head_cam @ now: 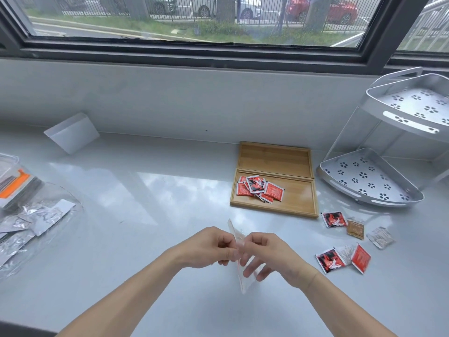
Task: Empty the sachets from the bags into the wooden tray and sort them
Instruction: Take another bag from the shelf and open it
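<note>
Head view: over the near middle of the white counter (145, 190), both hands pinch a clear, flat plastic bag (245, 276) that looks empty, with a thin red line along one edge. The left hand (209, 246) and right hand (269, 254) meet at its upper part, fingers curled round the film, forearms reaching in from the near edge. The wooden tray (301, 203), toward the far right by the wall, has two compartments; a heap of red sachets (260, 188) lies at the left end of the nearer one. Loose sachets (349, 239), red, brown and silvery, lie on the counter just right of the hands. Their print is too small to read.
</note>
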Tool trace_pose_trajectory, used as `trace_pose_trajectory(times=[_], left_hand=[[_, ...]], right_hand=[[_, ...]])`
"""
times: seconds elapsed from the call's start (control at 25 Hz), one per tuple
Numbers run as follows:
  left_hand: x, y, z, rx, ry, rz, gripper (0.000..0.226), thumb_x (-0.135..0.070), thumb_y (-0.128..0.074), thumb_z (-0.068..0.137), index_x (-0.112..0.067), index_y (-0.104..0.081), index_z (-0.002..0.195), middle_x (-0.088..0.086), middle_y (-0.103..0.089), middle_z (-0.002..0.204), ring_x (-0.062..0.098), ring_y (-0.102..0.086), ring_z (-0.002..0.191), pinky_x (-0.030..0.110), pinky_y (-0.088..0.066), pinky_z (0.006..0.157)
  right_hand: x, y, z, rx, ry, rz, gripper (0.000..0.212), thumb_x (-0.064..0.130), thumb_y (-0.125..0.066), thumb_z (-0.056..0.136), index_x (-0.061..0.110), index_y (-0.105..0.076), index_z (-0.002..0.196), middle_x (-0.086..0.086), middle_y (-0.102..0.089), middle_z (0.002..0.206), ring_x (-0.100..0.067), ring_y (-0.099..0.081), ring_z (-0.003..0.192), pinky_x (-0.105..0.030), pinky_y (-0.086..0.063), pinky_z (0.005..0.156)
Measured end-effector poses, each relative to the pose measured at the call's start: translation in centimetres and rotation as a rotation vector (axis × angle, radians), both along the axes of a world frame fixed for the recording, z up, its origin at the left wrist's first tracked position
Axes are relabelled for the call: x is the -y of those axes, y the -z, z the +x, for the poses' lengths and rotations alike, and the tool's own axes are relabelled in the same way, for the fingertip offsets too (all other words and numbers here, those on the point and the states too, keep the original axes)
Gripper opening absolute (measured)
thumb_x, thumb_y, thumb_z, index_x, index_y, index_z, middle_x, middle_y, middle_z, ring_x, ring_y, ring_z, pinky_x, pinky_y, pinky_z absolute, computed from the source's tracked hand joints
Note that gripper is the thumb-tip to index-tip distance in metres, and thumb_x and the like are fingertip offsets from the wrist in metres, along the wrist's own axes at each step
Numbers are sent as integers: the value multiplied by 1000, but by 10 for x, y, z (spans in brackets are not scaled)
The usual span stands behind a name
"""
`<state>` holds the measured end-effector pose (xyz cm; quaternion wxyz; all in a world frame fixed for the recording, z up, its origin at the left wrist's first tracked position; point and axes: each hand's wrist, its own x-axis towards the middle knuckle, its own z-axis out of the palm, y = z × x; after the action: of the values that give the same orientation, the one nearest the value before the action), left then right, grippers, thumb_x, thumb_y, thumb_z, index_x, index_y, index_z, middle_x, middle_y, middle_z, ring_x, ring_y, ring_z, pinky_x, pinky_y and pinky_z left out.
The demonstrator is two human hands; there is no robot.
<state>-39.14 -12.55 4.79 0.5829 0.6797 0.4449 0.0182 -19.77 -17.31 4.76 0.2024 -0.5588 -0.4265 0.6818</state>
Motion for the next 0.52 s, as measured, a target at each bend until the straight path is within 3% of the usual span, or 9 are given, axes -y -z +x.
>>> trace_pose_trajectory(times=[0.12, 0.32, 0.52], left_hand=[[2, 1, 1, -26, 27, -11, 16, -27, -68, 90, -23, -65, 75, -13, -60, 60, 4, -53, 59, 17, -38, 54], [3, 7, -3, 25, -28, -86, 20, -30, -64, 92, -20, -64, 75, -4, -63, 72, 11, -55, 66, 23, -39, 57], [7, 4, 4, 24, -213, -41, 23, -18, -61, 87, -14, -61, 65, -6, -57, 58, 11, -47, 57, 21, -35, 54]], right_hand=[[-3, 3, -1, 34, -17, 52, 35, 35, -68, 88, 1, -64, 92, -7, -74, 84, -22, -71, 71, -29, -48, 53], [-7, 5, 2, 129, -72, 152, 20, 26, -64, 90, 6, -66, 86, -1, -69, 73, -17, -67, 65, -27, -48, 49], [-6, 7, 0, 440, -81, 369, 13, 22, -58, 79, 15, -59, 68, 7, -57, 54, -9, -52, 51, -24, -42, 50]])
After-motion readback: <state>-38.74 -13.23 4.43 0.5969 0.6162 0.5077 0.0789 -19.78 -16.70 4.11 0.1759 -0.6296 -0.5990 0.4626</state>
